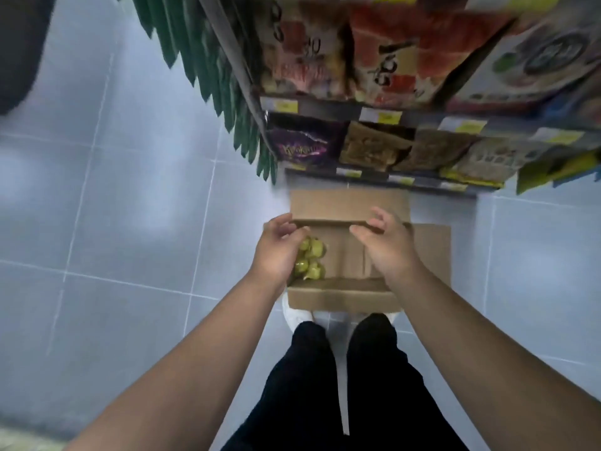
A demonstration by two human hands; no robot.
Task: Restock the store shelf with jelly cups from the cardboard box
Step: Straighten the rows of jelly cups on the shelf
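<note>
An open cardboard box [344, 296] stands on the floor in front of my feet, its flaps folded out. Several green jelly cups [311, 259] lie in its left part. My left hand [278, 247] hovers over the box's left edge, fingers loosely bent just above the cups, holding nothing that I can see. My right hand [385, 244] hangs over the box's middle with relaxed, slightly spread fingers and is empty. The store shelf [383, 113] rises just beyond the box.
The shelf tiers hold snack bags [309, 146] and boxes behind yellow price labels [386, 118]. A row of green packets [208, 60] hangs on the shelf's left end. Grey tiled floor [113, 206] spreads to the left. My dark trouser legs [341, 385] stand behind the box.
</note>
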